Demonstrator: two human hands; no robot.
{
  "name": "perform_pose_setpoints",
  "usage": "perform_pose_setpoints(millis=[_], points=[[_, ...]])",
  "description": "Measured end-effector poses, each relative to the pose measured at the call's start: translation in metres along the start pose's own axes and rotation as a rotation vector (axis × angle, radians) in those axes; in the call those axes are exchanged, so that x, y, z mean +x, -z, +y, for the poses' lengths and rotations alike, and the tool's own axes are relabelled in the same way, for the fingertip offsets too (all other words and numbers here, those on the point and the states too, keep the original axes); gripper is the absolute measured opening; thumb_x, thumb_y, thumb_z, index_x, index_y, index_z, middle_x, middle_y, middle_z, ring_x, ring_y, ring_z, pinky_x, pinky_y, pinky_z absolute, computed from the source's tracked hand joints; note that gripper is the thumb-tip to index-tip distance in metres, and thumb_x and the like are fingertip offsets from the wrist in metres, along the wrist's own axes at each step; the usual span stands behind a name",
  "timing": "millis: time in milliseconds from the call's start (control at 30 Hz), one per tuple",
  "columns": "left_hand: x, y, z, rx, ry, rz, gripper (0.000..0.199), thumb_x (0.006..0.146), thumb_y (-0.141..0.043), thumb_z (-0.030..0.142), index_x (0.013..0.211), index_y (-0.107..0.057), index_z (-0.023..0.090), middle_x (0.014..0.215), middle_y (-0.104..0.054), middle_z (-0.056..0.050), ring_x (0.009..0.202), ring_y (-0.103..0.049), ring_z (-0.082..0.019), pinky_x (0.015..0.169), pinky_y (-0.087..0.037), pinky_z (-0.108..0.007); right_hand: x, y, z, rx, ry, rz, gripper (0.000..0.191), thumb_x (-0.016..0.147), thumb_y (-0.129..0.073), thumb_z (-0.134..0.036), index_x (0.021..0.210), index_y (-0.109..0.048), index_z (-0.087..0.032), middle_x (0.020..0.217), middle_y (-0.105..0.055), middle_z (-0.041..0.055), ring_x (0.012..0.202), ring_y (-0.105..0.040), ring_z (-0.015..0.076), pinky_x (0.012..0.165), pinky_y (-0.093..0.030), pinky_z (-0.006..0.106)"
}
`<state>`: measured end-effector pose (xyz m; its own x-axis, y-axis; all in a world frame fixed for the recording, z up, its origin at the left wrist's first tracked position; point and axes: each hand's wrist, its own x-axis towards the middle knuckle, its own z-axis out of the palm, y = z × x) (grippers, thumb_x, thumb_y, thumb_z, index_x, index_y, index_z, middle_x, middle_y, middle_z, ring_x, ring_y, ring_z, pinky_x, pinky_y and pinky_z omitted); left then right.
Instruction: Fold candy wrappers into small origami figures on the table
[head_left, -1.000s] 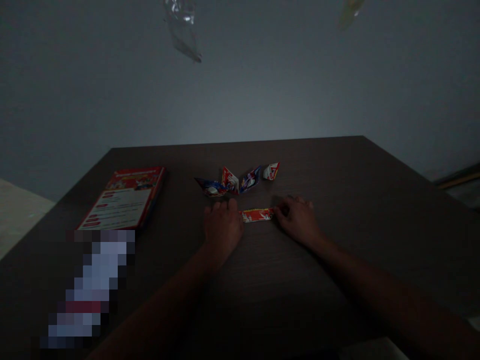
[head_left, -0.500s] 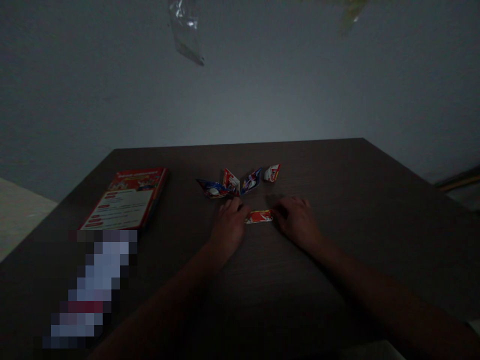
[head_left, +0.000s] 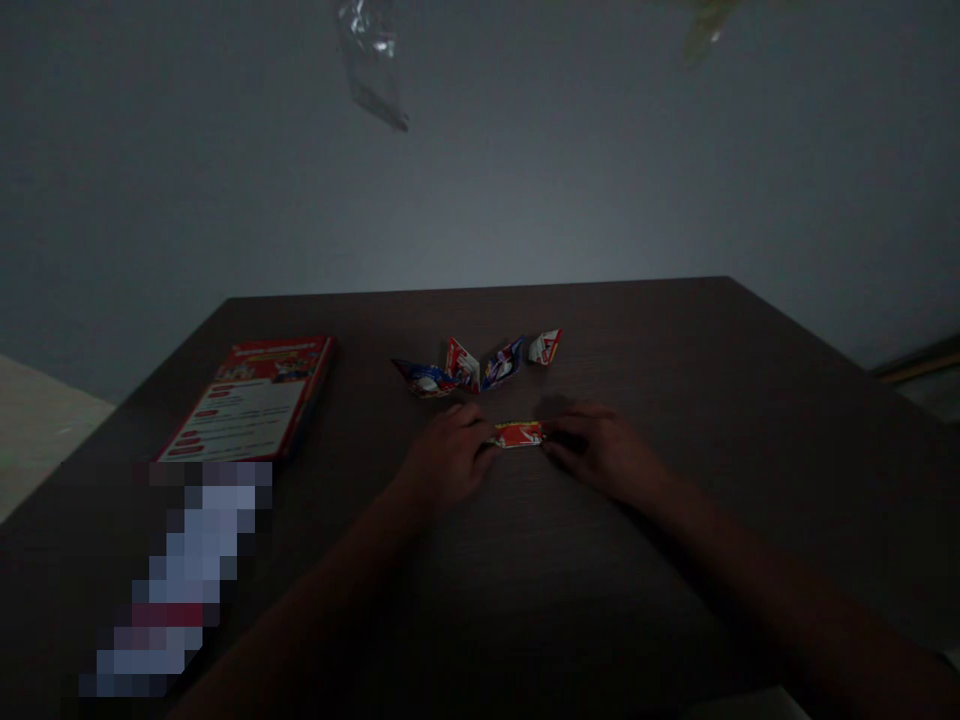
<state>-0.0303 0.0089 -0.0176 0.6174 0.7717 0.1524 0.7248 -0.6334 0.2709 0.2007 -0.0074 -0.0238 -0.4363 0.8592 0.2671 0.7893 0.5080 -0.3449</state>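
A small strip of folded paper [head_left: 519,434], red with a yellow edge, lies on the dark table between my hands. My left hand [head_left: 448,455] pinches its left end with thumb and fingertips. At the other end, my right hand [head_left: 606,452] grips the strip the same way. Just beyond stand several folded paper pieces: a blue one [head_left: 426,380], a red and white one [head_left: 463,366], a blue and purple one [head_left: 502,363] and a white one with red edges [head_left: 545,347]. Dim light hides some detail of the fingers.
On the left of the dark wooden table [head_left: 645,340] lies a thick red and white book or pad [head_left: 251,400]. Nearer me, a pixelated patch [head_left: 202,560] conceals something. A clear plastic bag [head_left: 373,65] hangs against the grey wall [head_left: 525,170].
My left hand has shifted slightly left and turned, its thumb now at the strip's near edge. My right fingers have closed in on the right end. The other folded pieces have stayed put.
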Motion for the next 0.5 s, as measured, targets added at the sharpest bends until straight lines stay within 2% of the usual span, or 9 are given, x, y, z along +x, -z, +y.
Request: perform_pose_setpoints(millis=[267,500], points=[[0.0006,0.0014,-0.0016,0.089,-0.028,-0.044,0.029,0.093,-0.039,0.03,0.111,-0.061,0.022,0.099,-0.057,-0.006,0.095,-0.051,-0.019,0.085,-0.042,-0.031,0.0003,-0.0032,0.0062,-0.043,0.036,-0.033,0.025,0.088,-0.053,-0.03,0.108,-0.067,-0.022,0.095,-0.065,0.0071,0.089,-0.058,0.0208,0.08,-0.046,0.035],[0.0013,0.0004,-0.0065,0.169,-0.085,-0.026,0.031,0.095,-0.034,0.03,0.112,-0.06,0.023,0.099,-0.06,-0.006,0.092,-0.052,-0.018,0.08,-0.041,-0.03,0.0008,-0.0019,0.0066,-0.088,0.074,-0.037,0.026,0.092,-0.047,-0.03,0.109,-0.065,-0.024,0.09,-0.064,0.0069,0.086,-0.056,0.0205,0.078,-0.043,0.035]])
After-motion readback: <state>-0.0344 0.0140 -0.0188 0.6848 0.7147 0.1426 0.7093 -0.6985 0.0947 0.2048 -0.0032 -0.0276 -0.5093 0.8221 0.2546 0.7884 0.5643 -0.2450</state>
